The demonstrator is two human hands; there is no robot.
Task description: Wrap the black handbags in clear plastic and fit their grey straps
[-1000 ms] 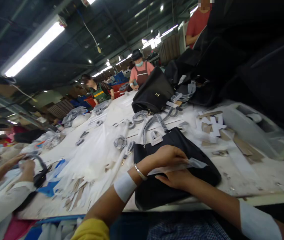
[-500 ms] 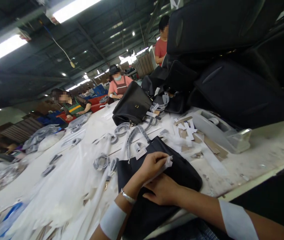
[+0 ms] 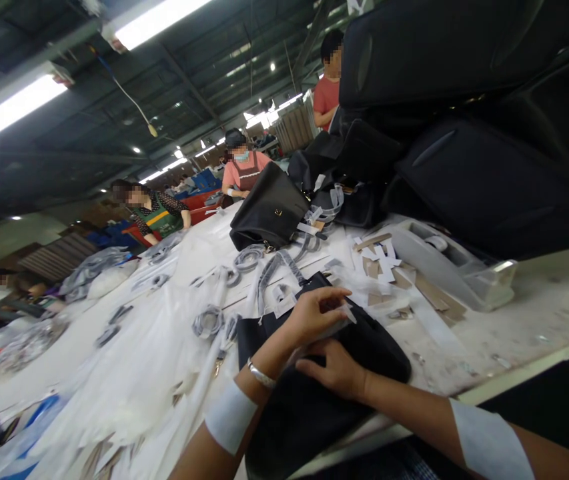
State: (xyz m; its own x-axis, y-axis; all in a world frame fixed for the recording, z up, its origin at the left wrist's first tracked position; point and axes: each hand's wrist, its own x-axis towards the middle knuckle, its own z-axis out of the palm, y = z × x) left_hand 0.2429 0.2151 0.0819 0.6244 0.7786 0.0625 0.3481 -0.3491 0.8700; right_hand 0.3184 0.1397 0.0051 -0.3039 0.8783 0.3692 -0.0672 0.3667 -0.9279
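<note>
A black handbag (image 3: 379, 350) lies in front of me, with wrapped grey handles (image 3: 267, 273) and a white tag (image 3: 284, 303) at its far side. My left hand (image 3: 317, 317), with a silver bracelet at the wrist, is over the bag with thumb and fingers apart. Beneath its thumb a thin translucent sheet (image 3: 351, 312) shows, partly hidden by the hand. My right hand (image 3: 339, 370) rests on the bag just below the left, thumb stretched out and apart. The left hand and the sheet cover some of its fingertips.
Black bags (image 3: 494, 180) are piled high at the right. A clear tape dispenser (image 3: 459, 260) stands near paper scraps (image 3: 381, 257). Another black bag (image 3: 269, 207) sits farther back. White plastic sheets (image 3: 129, 373) and coiled straps (image 3: 207, 321) cover the left. Co-workers (image 3: 161, 210) stand beyond the table.
My left fingers have parted from their pinch on the translucent sheet and lifted slightly. My right hand has moved up a little, its thumb rising from the bag's lower side.
</note>
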